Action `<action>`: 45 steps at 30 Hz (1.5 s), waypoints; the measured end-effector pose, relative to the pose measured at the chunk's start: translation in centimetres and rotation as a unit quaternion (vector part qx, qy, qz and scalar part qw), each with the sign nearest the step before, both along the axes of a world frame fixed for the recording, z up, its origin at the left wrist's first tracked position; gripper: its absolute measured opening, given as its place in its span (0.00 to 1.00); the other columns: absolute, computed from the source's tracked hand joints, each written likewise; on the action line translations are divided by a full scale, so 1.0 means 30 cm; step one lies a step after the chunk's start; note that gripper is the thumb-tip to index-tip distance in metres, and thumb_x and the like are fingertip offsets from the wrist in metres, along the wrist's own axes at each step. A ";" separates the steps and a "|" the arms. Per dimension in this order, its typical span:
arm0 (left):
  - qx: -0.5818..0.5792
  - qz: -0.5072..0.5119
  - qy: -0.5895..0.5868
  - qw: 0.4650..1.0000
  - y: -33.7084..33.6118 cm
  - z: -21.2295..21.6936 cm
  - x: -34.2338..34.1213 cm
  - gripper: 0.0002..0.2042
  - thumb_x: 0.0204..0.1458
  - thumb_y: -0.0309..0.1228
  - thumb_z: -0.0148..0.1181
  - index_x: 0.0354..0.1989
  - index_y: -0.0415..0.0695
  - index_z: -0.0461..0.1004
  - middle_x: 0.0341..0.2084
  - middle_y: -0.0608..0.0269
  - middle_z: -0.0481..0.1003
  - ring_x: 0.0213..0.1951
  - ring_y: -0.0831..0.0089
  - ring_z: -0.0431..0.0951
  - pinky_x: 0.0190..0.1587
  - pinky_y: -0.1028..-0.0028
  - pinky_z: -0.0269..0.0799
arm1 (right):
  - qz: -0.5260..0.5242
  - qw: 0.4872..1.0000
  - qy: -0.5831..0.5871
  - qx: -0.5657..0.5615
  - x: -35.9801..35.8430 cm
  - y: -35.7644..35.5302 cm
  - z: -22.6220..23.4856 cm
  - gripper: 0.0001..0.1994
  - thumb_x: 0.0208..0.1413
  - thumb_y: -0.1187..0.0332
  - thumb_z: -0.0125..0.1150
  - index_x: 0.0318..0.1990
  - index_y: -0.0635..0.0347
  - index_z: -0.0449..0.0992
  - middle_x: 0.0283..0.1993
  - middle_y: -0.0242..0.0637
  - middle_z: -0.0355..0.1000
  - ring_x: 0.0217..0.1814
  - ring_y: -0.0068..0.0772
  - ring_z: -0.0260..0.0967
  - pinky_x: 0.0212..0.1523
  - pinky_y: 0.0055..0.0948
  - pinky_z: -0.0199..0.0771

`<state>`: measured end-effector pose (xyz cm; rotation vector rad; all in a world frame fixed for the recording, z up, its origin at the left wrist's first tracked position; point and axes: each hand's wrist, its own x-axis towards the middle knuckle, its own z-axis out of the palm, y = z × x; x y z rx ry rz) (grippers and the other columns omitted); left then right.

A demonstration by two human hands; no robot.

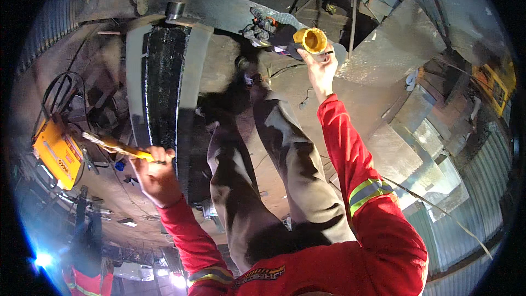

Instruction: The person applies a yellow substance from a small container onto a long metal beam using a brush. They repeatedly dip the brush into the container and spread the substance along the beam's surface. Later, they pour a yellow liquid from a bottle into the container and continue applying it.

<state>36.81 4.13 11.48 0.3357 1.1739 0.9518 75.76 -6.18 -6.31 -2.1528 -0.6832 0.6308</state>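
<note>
Container [299, 35] in right hand [322, 67], yellow inside; brush [116, 146] in left hand [157, 174].

The black panel [164, 77], glossy and streaked with pale glints, has plain grey strips [137, 77] along both long sides; just left of its lower part, the brush [126, 148] has a bright yellow handle and a head that looks pale tan, though blur leaves that shade uncertain, and farther left the boxy machine [57, 153] is orange-yellow with dark markings. Right of the panel, the container [311, 40] is yellow with a mottled amber inside, the trousers [296, 170] are plain grey-brown, and the red right sleeve [342, 137] carries a silver-grey band edged in yellow-green.
</note>
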 end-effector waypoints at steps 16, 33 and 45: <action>-0.113 -0.084 0.265 0.954 -0.364 -0.070 0.094 0.06 0.51 0.24 0.54 0.36 0.41 0.66 0.26 0.68 0.66 0.28 0.80 0.65 0.34 0.78 0.63 | 0.039 0.999 -0.017 -0.031 0.016 0.031 -0.168 0.25 0.41 0.72 0.74 0.49 0.64 0.73 0.45 0.35 0.75 0.47 0.25 0.71 0.53 0.26 0.65; -0.158 -0.016 0.267 0.950 -0.459 -0.069 0.013 0.03 0.50 0.23 0.52 0.33 0.43 0.65 0.23 0.70 0.66 0.24 0.83 0.63 0.28 0.82 0.59 | 0.251 0.946 -0.195 0.069 -0.215 0.315 0.359 0.08 0.44 0.69 0.69 0.33 0.57 0.80 0.37 0.38 0.71 0.44 0.39 0.65 0.47 0.36 0.65; -0.155 0.037 0.229 0.960 -0.571 -0.130 -0.024 0.04 0.49 0.23 0.53 0.33 0.40 0.67 0.26 0.69 0.66 0.28 0.80 0.64 0.33 0.80 0.60 | 0.522 0.806 0.240 -0.142 -0.349 0.990 0.073 0.12 0.52 0.63 0.63 0.41 0.60 0.81 0.40 0.34 0.78 0.46 0.25 0.72 0.51 0.25 0.68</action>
